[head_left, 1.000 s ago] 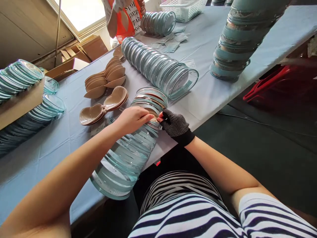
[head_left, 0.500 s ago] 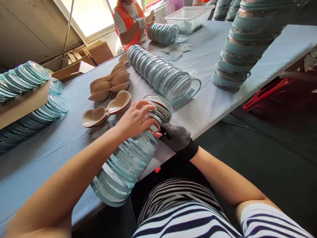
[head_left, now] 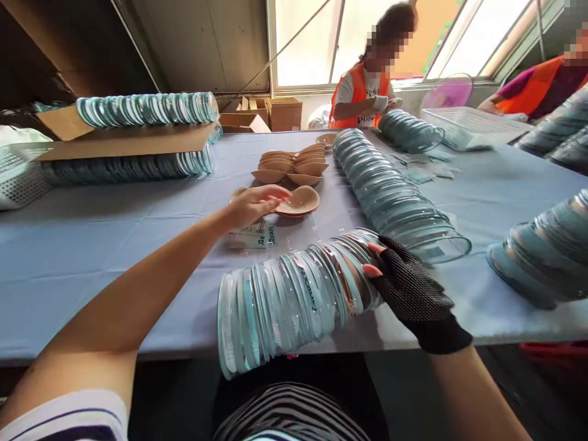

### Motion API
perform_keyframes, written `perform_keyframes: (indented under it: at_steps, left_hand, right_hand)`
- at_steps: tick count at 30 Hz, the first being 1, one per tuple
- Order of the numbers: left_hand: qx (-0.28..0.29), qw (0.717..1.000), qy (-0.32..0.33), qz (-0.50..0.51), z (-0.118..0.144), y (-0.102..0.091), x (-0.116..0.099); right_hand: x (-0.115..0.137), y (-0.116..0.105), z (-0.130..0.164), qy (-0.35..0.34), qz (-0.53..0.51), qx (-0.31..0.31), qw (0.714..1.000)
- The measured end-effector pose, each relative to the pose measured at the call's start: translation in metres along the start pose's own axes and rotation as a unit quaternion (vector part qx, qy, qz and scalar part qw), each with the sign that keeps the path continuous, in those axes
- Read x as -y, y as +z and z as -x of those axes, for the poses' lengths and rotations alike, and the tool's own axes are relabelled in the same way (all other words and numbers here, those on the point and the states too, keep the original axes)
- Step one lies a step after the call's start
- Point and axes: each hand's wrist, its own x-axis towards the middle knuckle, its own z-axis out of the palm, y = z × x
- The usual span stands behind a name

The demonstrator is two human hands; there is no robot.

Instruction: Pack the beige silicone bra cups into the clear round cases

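My bare left hand (head_left: 260, 205) reaches over a small pile of beige stick-on bra cups (head_left: 301, 201), its fingers stretched out at the pile's near side. Behind that pile are several more nested bra cups (head_left: 289, 166). In front of me a row of clear round plastic cases (head_left: 280, 306) lies on its side along the table edge. Beige cups show inside the cases at its right end. My right hand (head_left: 408, 282), in a black dotted glove with bare fingertips, grips that right end, thumb and finger on the cases. Printed clear packaging (head_left: 257, 236) lies below my left hand.
A long row of clear cases (head_left: 390, 190) stretches back beyond my right hand. More stacked cases (head_left: 542, 251) stand at right. Cardboard (head_left: 124, 142) separates case rows at left. A white basket (head_left: 473, 125) and a person in an orange vest (head_left: 356, 98) are across the table (head_left: 114, 245).
My left hand has left the row of cases and moved to the bra cups. My right hand stays at the row's end. The view has turned left and up.
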Motion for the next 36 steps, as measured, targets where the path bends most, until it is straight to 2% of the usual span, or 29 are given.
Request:
perform_keyframes:
  at_steps: [2,3,5,7,9,11,12,13,16,19,22,25,28,32,36]
  left_hand:
    - [-0.139,0.983,-0.077,-0.088,0.033,-0.017,0.041]
    - [-0.174,0.966,-0.122,-0.149,0.049,-0.017,0.060]
    - [-0.176,0.955,-0.154,-0.183,0.073,-0.002,0.092]
    - [-0.158,0.953,-0.158,-0.204,0.087,0.020,0.111]
    - [-0.135,0.956,-0.149,-0.216,0.091,0.038,0.118]
    - [-0.110,0.961,-0.133,-0.218,0.090,0.045,0.116]
    - [-0.098,0.963,-0.125,-0.216,0.090,0.046,0.115]
    - [-0.086,0.966,-0.116,-0.213,0.090,0.045,0.113]
    - [-0.058,0.973,-0.103,-0.198,0.091,0.040,0.111]
    - [-0.049,0.976,-0.107,-0.185,0.091,0.038,0.112]
    - [-0.046,0.978,-0.114,-0.170,0.090,0.038,0.113]
    - [-0.043,0.980,-0.116,-0.156,0.088,0.039,0.113]
    - [-0.050,0.981,-0.117,-0.147,0.087,0.039,0.115]
    - [-0.054,0.982,-0.116,-0.141,0.087,0.040,0.117]
    - [-0.054,0.982,-0.114,-0.142,0.087,0.040,0.117]
  right_hand:
    - [-0.001,-0.011,-0.014,-0.019,0.033,0.007,0.999]
    - [0.000,-0.015,-0.028,-0.036,0.041,0.007,0.998]
    - [0.007,-0.012,-0.064,-0.080,0.039,0.026,0.996]
    - [0.021,0.005,-0.106,-0.114,0.033,0.089,0.989]
    - [0.041,0.036,-0.146,-0.119,0.046,0.208,0.970]
    - [0.064,0.074,-0.177,-0.119,0.084,0.331,0.932]
    - [0.075,0.092,-0.189,-0.121,0.103,0.358,0.920]
    - [0.086,0.109,-0.200,-0.125,0.120,0.371,0.912]
    - [0.103,0.145,-0.228,-0.119,0.152,0.348,0.917]
    - [0.099,0.158,-0.258,-0.088,0.162,0.362,0.914]
    - [0.082,0.159,-0.284,-0.077,0.160,0.414,0.893]
    - [0.068,0.160,-0.296,-0.071,0.169,0.460,0.869]
    - [0.065,0.167,-0.295,-0.060,0.196,0.470,0.858]
    - [0.076,0.174,-0.283,-0.051,0.235,0.439,0.866]
    - [0.092,0.170,-0.262,-0.067,0.251,0.384,0.886]
